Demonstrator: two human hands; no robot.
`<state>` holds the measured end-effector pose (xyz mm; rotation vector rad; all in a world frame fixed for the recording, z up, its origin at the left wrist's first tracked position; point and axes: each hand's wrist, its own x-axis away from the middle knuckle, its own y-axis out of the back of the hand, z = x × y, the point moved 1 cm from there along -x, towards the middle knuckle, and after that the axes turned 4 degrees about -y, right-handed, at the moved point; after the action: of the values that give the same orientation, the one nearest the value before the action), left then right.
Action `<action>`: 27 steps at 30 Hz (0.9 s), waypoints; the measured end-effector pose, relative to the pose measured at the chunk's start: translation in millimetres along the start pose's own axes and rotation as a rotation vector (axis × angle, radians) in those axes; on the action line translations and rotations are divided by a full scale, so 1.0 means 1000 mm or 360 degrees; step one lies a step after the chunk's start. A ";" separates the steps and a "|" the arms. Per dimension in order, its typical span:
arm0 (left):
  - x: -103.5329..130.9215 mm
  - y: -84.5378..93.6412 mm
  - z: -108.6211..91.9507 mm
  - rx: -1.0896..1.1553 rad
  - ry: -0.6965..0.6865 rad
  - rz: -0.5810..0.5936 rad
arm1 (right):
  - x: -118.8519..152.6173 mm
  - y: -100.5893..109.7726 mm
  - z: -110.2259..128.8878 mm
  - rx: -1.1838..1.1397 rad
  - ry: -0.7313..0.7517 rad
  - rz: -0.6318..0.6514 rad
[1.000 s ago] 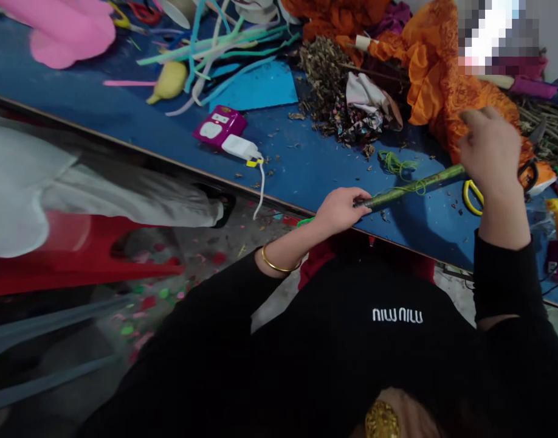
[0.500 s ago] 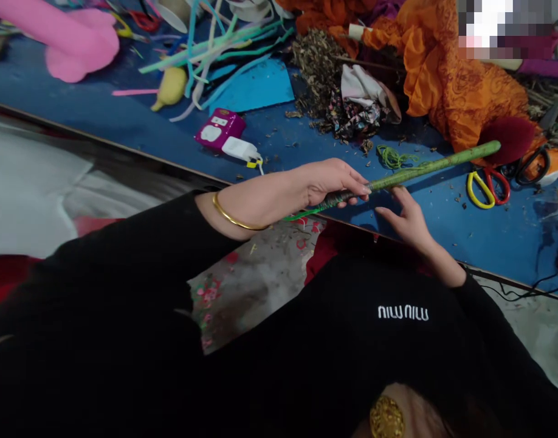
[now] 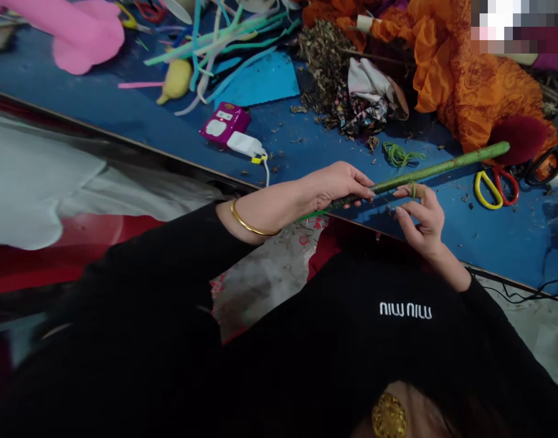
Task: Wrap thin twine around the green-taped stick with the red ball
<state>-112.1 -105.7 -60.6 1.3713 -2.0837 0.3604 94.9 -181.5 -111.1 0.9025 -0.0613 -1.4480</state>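
Note:
My left hand (image 3: 345, 187), with a gold bangle at the wrist, is closed around the lower part of a long green stick (image 3: 436, 169). The stick slants up to the right over the table's near edge, and its dark lower part is partly hidden by my fingers. A bit of bright green strand shows below that hand. Just under the stick is my right hand (image 3: 420, 213), its fingers curled, with a green thread (image 3: 413, 190) looped round one finger. A thin line of thread seems to run toward the stick. Beyond the stick lies a small tangle of green thread (image 3: 400, 154).
Yellow-and-red scissors (image 3: 496, 187) lie near the stick's tip, beside orange cloth (image 3: 484, 91). Dried plant scraps (image 3: 322, 67), a purple box with a white plug (image 3: 224, 123), a yellow balloon (image 3: 176, 79) and colourful strips (image 3: 242, 36) cover the blue table (image 3: 160, 128).
My right hand has lifted and curled its fingers, and a thread loop now shows on one finger. The stick has turned in my left hand. The view has shifted slightly.

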 end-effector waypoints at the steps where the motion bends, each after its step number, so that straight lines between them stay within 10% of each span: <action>1: -0.001 0.000 0.002 -0.0001 -0.0011 -0.0001 | -0.003 0.001 0.002 0.0120 -0.0009 -0.0010; 4: -0.002 0.001 0.004 -0.0008 -0.0067 0.0019 | -0.015 0.010 0.007 0.0435 -0.0226 0.0060; 10: -0.006 0.005 0.008 -0.0112 -0.0087 -0.0024 | -0.005 0.084 -0.012 -0.0085 -0.0759 0.0900; 15: -0.010 0.007 0.013 -0.0141 -0.0199 -0.0015 | 0.016 0.130 -0.047 0.0815 -0.1393 -0.0368; 17: -0.009 0.008 0.013 -0.0159 -0.0223 -0.0011 | 0.019 0.118 -0.044 0.1167 -0.1237 -0.0751; 19: -0.008 0.008 0.012 -0.0172 -0.0221 -0.0016 | 0.017 0.089 -0.034 0.1071 -0.0927 -0.0709; 23: -0.006 0.007 0.008 -0.0175 -0.0259 0.0000 | 0.006 0.002 -0.019 0.0365 -0.0329 0.0139; 27: -0.002 0.004 0.006 -0.0194 -0.0250 -0.0004 | -0.004 -0.048 -0.020 0.0206 -0.0335 0.0413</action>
<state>-117.3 -105.0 -66.0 1.3674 -2.1915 0.1257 66.1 -161.7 -149.3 0.8105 -0.4185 -1.3010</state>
